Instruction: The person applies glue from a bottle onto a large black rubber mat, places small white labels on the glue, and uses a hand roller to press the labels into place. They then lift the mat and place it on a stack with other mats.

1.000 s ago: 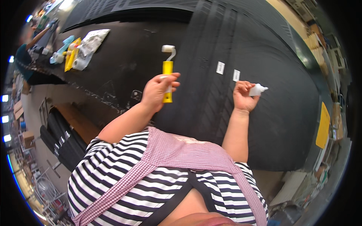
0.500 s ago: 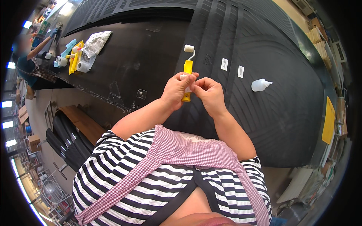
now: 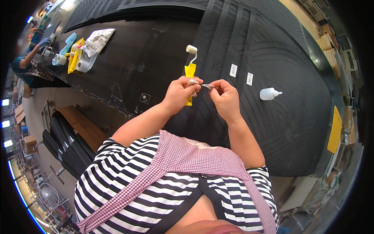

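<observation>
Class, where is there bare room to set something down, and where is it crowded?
Bare: the dark table between the bag and the roller in the left hand; the black sheet below the bottle, between the right forearm and yellow board.
Crowded: around the bag and yellow item; between the hands, where the right hand pinches a strip.

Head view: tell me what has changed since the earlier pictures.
The right hand has let go of the white bottle, now lying on the black sheet, and moved left to pinch a thin pale strip beside the left hand. The left hand has shifted right with the yellow-handled roller, still gripped. The two white labels stayed put.
</observation>
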A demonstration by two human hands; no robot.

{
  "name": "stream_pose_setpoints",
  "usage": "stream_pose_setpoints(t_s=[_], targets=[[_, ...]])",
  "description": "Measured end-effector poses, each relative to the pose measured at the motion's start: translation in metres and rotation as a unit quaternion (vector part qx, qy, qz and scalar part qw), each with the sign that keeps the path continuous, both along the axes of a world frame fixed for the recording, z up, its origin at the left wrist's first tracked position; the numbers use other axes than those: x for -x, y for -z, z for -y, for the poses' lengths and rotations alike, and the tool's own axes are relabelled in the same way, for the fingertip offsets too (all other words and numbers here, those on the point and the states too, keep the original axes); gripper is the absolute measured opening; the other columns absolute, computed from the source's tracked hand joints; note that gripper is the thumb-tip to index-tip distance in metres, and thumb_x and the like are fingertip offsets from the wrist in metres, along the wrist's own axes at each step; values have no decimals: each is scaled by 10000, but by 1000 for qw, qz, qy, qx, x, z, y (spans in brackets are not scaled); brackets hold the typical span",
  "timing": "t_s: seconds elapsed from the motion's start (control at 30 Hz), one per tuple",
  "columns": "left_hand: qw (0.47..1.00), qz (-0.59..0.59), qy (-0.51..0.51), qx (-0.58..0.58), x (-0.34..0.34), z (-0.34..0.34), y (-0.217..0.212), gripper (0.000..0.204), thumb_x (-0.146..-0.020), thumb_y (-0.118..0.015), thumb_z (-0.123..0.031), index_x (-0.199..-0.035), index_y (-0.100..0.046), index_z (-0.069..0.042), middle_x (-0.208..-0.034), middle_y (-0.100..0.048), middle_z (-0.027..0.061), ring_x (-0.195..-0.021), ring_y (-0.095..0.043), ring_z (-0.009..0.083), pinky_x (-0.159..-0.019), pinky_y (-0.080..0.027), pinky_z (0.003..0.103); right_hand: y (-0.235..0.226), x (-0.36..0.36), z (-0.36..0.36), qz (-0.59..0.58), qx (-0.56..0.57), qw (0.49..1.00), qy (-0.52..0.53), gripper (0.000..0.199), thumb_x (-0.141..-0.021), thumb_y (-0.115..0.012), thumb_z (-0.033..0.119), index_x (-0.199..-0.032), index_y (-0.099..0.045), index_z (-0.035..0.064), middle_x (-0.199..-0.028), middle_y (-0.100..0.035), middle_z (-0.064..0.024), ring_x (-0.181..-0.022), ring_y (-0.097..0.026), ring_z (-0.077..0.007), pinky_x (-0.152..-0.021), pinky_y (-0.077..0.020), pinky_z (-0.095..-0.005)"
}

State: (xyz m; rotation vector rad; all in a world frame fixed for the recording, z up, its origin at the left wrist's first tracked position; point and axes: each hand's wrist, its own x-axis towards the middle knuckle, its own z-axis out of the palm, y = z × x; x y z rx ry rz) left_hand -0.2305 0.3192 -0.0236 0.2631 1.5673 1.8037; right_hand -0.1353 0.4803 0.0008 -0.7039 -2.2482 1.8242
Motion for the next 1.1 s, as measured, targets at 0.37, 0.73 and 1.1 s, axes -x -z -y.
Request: stream_pose_setpoints(t_s=[0.37,0.73,1.1], targets=[[977,-206,21,44,-2,-4,0,154,-911,-695,-37,-1056,-741,-13,-1162,-573,72,-874,-614,140,-779,-521,253,-16,8,2,-39,-216,975,-37,81,-805,-634,13,-881,-664,15,-799,-674,-149,-669,-656,-298,-618,-521,-364],[998,-65,23,13,-3,-11,5,106,-936,-682,-64,-987,-728,16,-1140,-565,59,-810,-586,111,-742,-492,254,8,11,-22,-55,59,996,23,68,-886,-664,45,-931,-683,-2,-788,-678,-73,-705,-630,-125,-668,-488,-265],[998,11,-50,-29,6,-7,32,142,-955,-680,-119,-966,-712,19,-1077,-598,55,-781,-582,112,-729,-493,263,22,35,-50,-47,58,997,-3,236,-963,-672,146,-1135,-666,-17,-931,-657,-30,-829,-580,-87,-750,-491,-243]])
